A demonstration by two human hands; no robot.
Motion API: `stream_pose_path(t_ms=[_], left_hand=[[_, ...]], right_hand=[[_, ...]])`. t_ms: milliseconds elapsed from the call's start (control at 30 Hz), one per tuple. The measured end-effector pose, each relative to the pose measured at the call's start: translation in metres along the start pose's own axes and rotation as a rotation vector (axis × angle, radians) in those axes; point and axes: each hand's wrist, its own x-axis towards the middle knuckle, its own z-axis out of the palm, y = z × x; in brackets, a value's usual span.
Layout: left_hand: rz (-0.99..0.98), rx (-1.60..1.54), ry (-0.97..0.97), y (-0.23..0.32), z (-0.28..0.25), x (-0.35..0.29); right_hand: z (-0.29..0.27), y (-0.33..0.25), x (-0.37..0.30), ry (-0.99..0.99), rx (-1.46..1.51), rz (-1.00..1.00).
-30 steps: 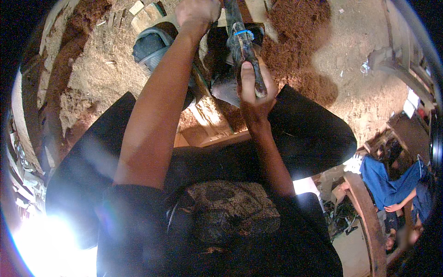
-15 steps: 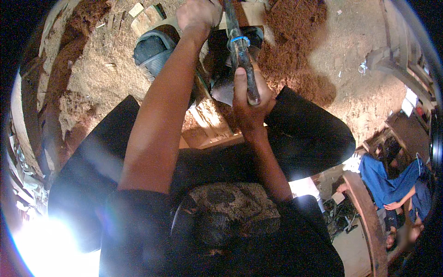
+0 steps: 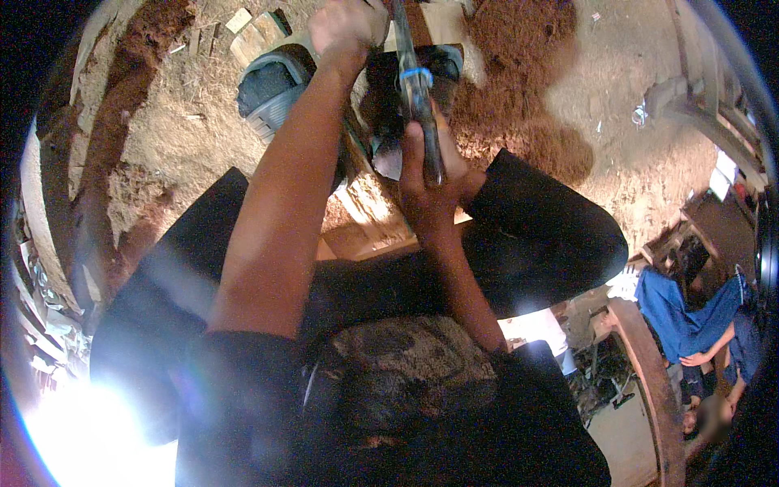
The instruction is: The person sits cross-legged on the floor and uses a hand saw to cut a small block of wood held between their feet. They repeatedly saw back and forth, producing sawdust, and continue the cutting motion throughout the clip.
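Note:
My right hand (image 3: 426, 204) is wrapped round the near end of a long, dark, rod-like tool handle (image 3: 420, 109), with the thumb lying along it. A blue band (image 3: 415, 74) circles this handle ahead of my grip; its far end runs out of the top of the picture. Up at the top edge, left of the handle, my left hand (image 3: 347, 28) is closed in a fist, slightly blurred. What those fingers hold is hidden. Beneath my hands, a length of wood (image 3: 363, 199) lies between my legs, partly covered by my left forearm.
My feet in dark sandals (image 3: 272, 85) rest on ground strewn with sawdust. A heap of brown shavings (image 3: 519, 89) lies to the right. Wood scraps (image 3: 258, 39) sit at the upper left. A person in blue clothing (image 3: 690, 316) is at the right, beside a curved wooden beam (image 3: 649, 373).
The handle's near end and my right hand have shifted slightly left, and the handle stands a little more upright. My left hand has barely moved.

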Motion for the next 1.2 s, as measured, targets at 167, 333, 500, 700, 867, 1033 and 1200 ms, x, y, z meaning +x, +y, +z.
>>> stream_pose_path(t_ms=[167, 333, 500, 700, 867, 1033, 1200], left_hand=[[0.059, 0.090, 0.032, 0.002, -0.003, 0.003], [0.061, 0.086, -0.165, 0.009, -0.020, -0.005], [0.192, 0.154, -0.115, 0.003, -0.015, -0.003], [0.022, -0.051, -0.148, 0.003, -0.018, 0.002], [0.029, -0.055, -0.144, 0.002, -0.021, 0.005], [0.078, -0.069, -0.172, -0.001, -0.022, 0.001], [0.146, -0.023, -0.172, 0.000, -0.018, 0.002]], right_hand=[[0.015, -0.012, -0.012, 0.123, -0.021, 0.043], [0.009, -0.007, -0.003, 0.105, -0.061, -0.036], [0.002, -0.021, -0.014, 0.256, -0.098, -0.020], [-0.008, -0.035, 0.003, 0.299, -0.050, -0.059], [0.004, -0.018, -0.007, 0.329, 0.080, -0.067], [-0.007, -0.028, -0.006, 0.287, -0.002, -0.038], [-0.010, -0.045, 0.009, 0.262, 0.104, 0.036]])
